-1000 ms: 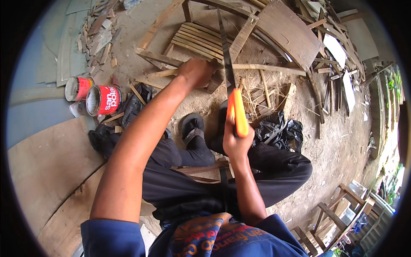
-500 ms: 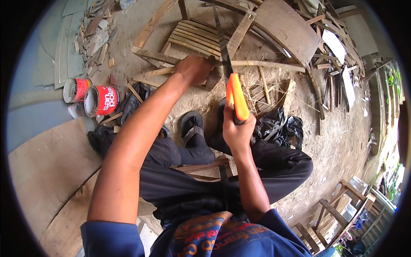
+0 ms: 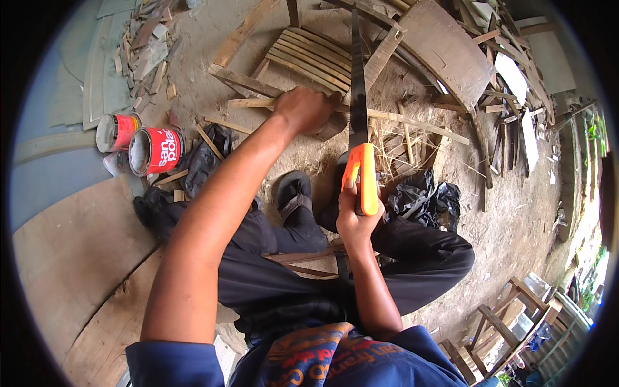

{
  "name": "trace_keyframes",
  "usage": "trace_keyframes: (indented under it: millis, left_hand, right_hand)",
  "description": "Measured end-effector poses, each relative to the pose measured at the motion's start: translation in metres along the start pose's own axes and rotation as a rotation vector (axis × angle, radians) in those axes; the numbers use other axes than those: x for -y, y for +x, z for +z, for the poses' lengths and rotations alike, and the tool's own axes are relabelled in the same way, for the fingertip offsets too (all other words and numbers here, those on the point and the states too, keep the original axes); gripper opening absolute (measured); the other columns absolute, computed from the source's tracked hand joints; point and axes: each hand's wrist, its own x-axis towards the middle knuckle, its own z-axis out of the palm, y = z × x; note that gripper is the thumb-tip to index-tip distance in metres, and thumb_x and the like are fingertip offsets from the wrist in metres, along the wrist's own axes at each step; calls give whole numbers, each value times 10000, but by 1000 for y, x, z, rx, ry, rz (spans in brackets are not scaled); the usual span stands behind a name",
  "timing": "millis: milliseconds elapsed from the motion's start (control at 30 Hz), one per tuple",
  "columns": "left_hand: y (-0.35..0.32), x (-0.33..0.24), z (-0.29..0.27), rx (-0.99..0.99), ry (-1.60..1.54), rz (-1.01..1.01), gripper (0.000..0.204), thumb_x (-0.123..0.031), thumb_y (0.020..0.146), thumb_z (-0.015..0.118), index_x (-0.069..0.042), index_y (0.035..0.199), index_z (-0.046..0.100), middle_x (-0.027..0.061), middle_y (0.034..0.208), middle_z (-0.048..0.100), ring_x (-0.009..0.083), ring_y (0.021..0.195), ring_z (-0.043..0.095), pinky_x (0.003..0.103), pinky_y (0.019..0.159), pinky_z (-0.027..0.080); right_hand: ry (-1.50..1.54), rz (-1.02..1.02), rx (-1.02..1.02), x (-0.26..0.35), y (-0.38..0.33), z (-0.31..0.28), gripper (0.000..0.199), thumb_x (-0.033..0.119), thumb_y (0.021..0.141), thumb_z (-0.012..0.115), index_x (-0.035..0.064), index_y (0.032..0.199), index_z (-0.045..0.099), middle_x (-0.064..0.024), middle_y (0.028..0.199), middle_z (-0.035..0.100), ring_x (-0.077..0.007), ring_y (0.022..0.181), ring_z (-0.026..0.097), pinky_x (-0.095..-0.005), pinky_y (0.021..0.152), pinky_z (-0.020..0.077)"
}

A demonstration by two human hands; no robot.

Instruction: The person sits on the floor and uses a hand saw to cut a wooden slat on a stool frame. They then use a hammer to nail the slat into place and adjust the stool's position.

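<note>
My right hand (image 3: pixel 358 219) is wrapped round the orange handle of a handsaw (image 3: pixel 358 90), its long dark blade pointing away from me. The blade crosses a thin wooden strip (image 3: pixel 412 121) just right of my left hand. Closed over that strip, my left hand (image 3: pixel 304 109) presses near a darker wooden block (image 3: pixel 333 127) beneath it. The strip sticks out on both sides of the hand. Whether the teeth have cut into the wood is hidden.
A slatted wooden frame (image 3: pixel 309 58) stands ahead. Two red cans (image 3: pixel 156 149) sit at the left by a black plastic bag (image 3: pixel 205 161). Scrap wood (image 3: pixel 509 84) is heaped at the far right, and another black bag (image 3: pixel 425 197) lies by my right knee.
My right hand has drawn the saw back toward my body. The strip's right end has swung nearer to me, while my left hand keeps its hold. The view has shifted slightly.
</note>
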Motion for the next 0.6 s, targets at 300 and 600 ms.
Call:
trace_keyframes:
  millis: [300,600]
  left_hand:
    - [-5,4,8,-289,34,153,582,-193,739,700,-203,1313,605,142,1202,668,340,1203,586,547,1043,438]
    - [-18,-41,4,-179,186,-46,699,-608,745,706,-106,1228,643,186,1287,588,382,1237,526,600,1053,375]
  right_hand:
    - [-38,-29,67,12,32,-12,255,135,970,636,-6,762,591,27,561,499,-32,563,436,-268,495,352]
    - [-202,-111,83,14,38,-27,193,147,925,666,-18,828,642,-105,571,562,-129,515,525,-326,532,437]
